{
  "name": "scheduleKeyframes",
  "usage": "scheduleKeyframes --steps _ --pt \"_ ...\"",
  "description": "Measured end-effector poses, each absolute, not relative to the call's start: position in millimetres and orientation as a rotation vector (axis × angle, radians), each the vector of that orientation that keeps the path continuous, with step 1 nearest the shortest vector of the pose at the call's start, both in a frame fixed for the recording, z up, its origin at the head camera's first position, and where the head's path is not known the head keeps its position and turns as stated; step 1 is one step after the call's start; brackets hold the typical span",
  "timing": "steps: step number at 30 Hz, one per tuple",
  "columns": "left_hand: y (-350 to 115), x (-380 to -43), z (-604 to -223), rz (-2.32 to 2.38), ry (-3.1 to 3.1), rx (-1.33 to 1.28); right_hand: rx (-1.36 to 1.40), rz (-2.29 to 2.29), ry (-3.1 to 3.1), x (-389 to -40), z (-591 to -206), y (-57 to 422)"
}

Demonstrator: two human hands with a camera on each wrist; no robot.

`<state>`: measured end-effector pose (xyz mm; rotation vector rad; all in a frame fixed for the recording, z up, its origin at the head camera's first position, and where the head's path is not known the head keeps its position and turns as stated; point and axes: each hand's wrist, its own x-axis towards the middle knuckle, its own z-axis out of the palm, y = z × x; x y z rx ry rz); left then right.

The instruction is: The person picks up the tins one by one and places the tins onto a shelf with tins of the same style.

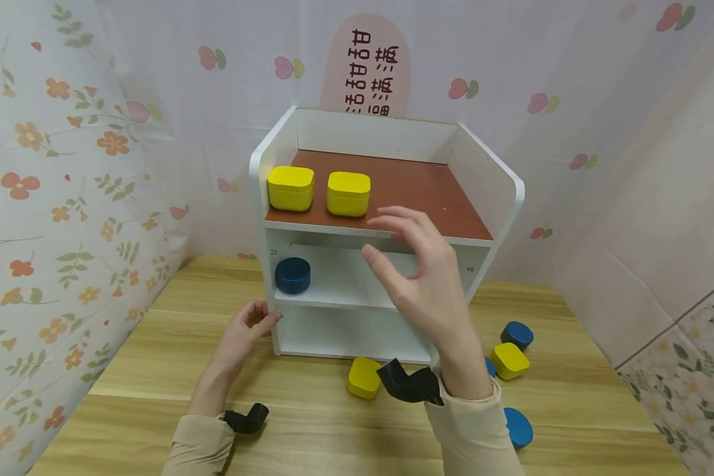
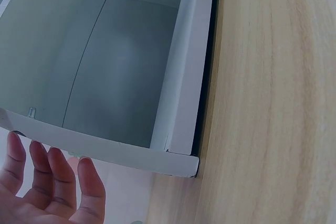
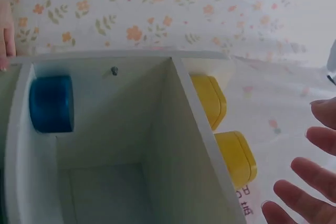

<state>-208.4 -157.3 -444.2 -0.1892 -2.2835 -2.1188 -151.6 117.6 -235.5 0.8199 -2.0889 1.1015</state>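
Note:
A white shelf unit [image 1: 387, 231] with a brown top board stands on the wooden table. Two yellow lidded boxes [image 1: 291, 189] [image 1: 348, 194] sit at the left of its top, and a blue round tin [image 1: 293, 276] stands at the left on the middle shelf. My left hand [image 1: 245, 334] touches the front edge of the left side panel [image 2: 100, 148] with relaxed fingertips, low down. In front of the unit my right hand [image 1: 422, 277] hovers with spread, slightly bent fingers and holds nothing; in the right wrist view its fingers [image 3: 310, 174] are apart from the yellow boxes.
A yellow box [image 1: 364, 378] lies on the table before the unit. At the right are another yellow box [image 1: 510, 361], a dark blue tin [image 1: 517, 335] and a lighter blue tin [image 1: 518, 428], with one more blue piece partly hidden by my right wrist. Patterned cloth hangs behind.

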Motion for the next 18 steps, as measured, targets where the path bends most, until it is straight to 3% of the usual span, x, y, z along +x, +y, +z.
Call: scheduleKeyframes --steps 18 --pt "-157 -209 -446 -2.11 -2.302 -0.18 0.46 1.328 -2.132 -120 -344 153"
